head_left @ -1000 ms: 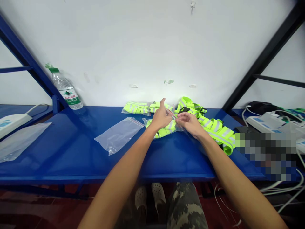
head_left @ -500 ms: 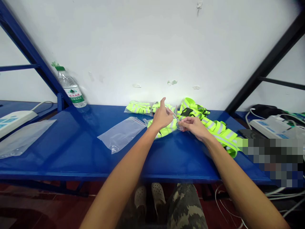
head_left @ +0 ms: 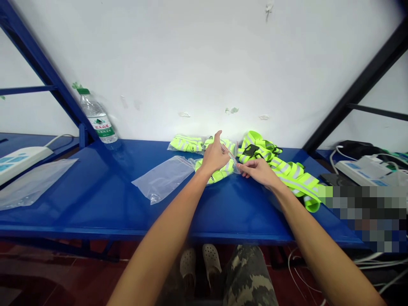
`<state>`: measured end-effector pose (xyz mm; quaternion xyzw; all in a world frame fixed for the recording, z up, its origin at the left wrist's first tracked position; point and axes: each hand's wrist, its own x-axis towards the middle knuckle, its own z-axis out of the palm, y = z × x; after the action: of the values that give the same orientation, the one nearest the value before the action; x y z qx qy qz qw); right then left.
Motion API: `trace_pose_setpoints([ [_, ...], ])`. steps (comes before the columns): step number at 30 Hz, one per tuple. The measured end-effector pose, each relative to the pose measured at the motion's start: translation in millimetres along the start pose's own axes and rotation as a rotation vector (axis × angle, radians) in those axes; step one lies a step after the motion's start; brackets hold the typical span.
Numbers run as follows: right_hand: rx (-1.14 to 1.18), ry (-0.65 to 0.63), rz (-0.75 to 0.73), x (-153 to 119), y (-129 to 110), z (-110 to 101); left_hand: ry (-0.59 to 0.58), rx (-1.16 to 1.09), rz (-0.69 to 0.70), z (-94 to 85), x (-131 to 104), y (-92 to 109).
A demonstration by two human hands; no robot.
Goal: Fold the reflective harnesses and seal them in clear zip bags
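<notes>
A clear zip-lock bag [head_left: 219, 173] with a folded neon-yellow reflective strap inside lies on the blue table. My left hand [head_left: 215, 156] is closed on the bag's opening edge, one finger pointing up. At the right end of that edge, my right hand [head_left: 257, 171] pinches the corner between thumb and fingers. Behind my left hand are more bagged reflective straps [head_left: 186, 143]. Loose neon-yellow reflective straps [head_left: 295, 176] with a black buckle [head_left: 250, 150] lie just beyond and to the right of my right hand.
An unfilled clear bag [head_left: 164, 178] lies left of my left hand, and another clear bag [head_left: 35, 185] lies farther left. A water bottle [head_left: 100, 121] stands against the wall. White power strips [head_left: 24, 161] and cables sit at both sides. The table's front edge [head_left: 143, 233] runs below my arms.
My right hand has shifted slightly left along the bag's edge. My left hand stays at nearly the same spot, and the view has shifted a little.
</notes>
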<state>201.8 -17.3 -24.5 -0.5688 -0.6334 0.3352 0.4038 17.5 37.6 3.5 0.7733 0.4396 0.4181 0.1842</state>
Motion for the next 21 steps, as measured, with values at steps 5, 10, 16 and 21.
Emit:
trace_pose_setpoints([
  [5,0.199,0.079,-0.043,1,1,6,0.024,0.01,0.004,0.2,0,0],
  [10,0.194,0.075,-0.07,2,4,6,-0.012,0.077,-0.022,3.8,-1,1],
  [16,0.058,0.136,-0.127,5,7,6,-0.033,0.175,-0.043,3.4,-3,5],
  [21,0.042,0.048,-0.043,2,3,9,-0.02,0.193,-0.017,2.6,-9,14],
])
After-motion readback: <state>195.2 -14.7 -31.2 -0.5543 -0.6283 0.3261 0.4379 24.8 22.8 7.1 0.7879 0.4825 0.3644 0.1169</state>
